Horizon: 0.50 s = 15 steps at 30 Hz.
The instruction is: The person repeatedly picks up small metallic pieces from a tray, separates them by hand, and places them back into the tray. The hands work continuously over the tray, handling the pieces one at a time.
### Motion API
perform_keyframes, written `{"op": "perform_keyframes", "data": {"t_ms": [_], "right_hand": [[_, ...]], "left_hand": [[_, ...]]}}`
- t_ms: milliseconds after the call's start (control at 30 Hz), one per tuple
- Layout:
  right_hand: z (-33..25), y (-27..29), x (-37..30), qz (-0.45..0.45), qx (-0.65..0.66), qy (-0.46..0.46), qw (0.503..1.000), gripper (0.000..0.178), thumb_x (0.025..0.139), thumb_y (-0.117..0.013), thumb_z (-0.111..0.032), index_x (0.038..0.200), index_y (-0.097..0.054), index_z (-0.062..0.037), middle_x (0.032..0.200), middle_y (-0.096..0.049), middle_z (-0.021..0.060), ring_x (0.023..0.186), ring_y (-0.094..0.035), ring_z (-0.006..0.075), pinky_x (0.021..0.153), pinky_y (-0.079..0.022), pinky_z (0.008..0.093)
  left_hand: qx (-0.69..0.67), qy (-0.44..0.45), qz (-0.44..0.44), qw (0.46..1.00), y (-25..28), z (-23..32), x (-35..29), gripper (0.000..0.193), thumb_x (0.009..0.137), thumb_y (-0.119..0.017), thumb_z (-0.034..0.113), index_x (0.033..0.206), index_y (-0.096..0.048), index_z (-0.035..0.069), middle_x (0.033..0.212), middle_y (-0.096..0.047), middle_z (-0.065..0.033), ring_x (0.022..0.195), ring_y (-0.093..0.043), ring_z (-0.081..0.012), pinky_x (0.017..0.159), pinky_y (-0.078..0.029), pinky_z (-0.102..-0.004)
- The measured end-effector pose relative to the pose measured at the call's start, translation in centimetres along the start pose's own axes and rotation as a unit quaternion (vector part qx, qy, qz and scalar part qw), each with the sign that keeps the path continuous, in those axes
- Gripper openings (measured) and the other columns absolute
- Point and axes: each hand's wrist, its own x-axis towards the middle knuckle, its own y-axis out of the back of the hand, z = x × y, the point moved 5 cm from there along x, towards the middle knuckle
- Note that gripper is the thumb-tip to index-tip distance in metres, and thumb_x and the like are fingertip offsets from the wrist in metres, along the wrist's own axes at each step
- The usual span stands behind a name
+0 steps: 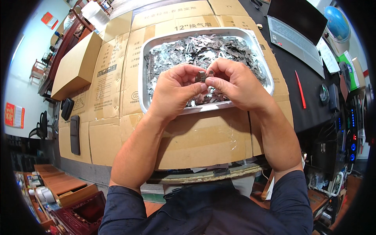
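Observation:
Both hands are over the near part of a silver metal tray (143, 70) heaped with many small, flat, shiny metal pieces (199, 46). My left hand (175, 91) pinches a small dark metal piece (201, 76) between thumb and fingers. Close against it, my right hand (237, 84) is also closed, its thumb and fingertips at a second small dark bit (211, 73). The fingers partly hide both bits, so whether they are joined cannot be made out.
Flattened cardboard (203, 145) lies under the tray. At left are a cardboard box (76, 66), a dark phone-like slab (75, 135) and a black case (67, 109). To the right are an open laptop (295, 39), a red pen (300, 89) and a blue globe (337, 23).

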Motion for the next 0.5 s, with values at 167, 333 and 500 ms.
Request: {"op": "perform_keyframes", "data": {"t_ms": [167, 333, 500], "right_hand": [[-0.8, 0.1, -0.1, 0.055, -0.139, 0.087, 0.985, 0.019, 0.097, -0.064, -0.016, 0.091, -0.064, 0.0012, 0.081, -0.063, 0.0172, 0.07, -0.061, 0.0308, 0.069, -0.05, 0.041], [-0.6, 1.4, 0.1, 0.16, -0.164, 0.078, 0.97, 0.029, 0.103, -0.06, -0.02, 0.081, -0.059, -0.0007, 0.073, -0.058, 0.0053, 0.066, -0.051, 0.0124, 0.061, -0.044, 0.033], [0.3, 3.1, 0.0, 0.189, -0.075, -0.011, 0.979, 0.028, 0.101, -0.066, -0.023, 0.083, -0.063, -0.0011, 0.07, -0.062, 0.0025, 0.068, -0.057, 0.0113, 0.061, -0.046, 0.0313]], "left_hand": [[-0.008, 0.02, 0.004, 1.0, 0.2, -0.1, 0.2, 0.023, 0.09, -0.074, -0.006, 0.111, -0.066, -0.003, 0.095, -0.074, -0.0078, 0.083, -0.071, -0.0121, 0.071, -0.059, -0.0238], [0.005, 0.041, 0.0, 0.999, -0.4, -0.6, 0.1, 0.023, 0.089, -0.075, -0.007, 0.109, -0.065, -0.001, 0.094, -0.074, -0.0098, 0.082, -0.072, -0.0144, 0.07, -0.059, -0.0256], [0.027, 0.041, 0.016, 0.999, -0.3, -0.5, 0.1, 0.025, 0.089, -0.075, -0.006, 0.11, -0.064, -0.001, 0.092, -0.074, -0.0099, 0.081, -0.072, -0.0144, 0.068, -0.058, -0.0249]]}}
